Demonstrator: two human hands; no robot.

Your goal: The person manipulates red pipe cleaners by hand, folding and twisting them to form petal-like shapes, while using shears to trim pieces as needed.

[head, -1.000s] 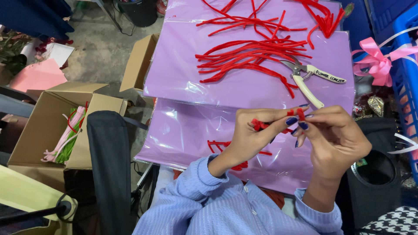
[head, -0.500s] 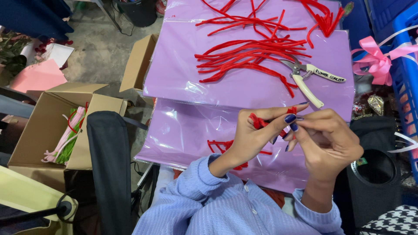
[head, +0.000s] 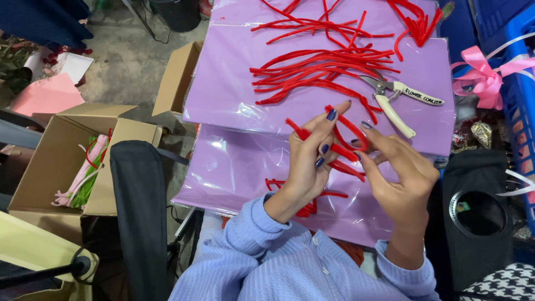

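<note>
The left hand [head: 312, 159] and right hand [head: 398, 170] together pinch a bent red pipe cleaner [head: 343, 139] above the near edge of the purple sheets [head: 234, 95], with a pile of red pipe cleaners [head: 323, 69] and pliers [head: 393, 97] lying farther back.

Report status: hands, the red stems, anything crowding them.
Left hand and right hand both grip bent red stems. Raised over purple sheets. Pliers and loose stems lie beyond, apart.
</note>
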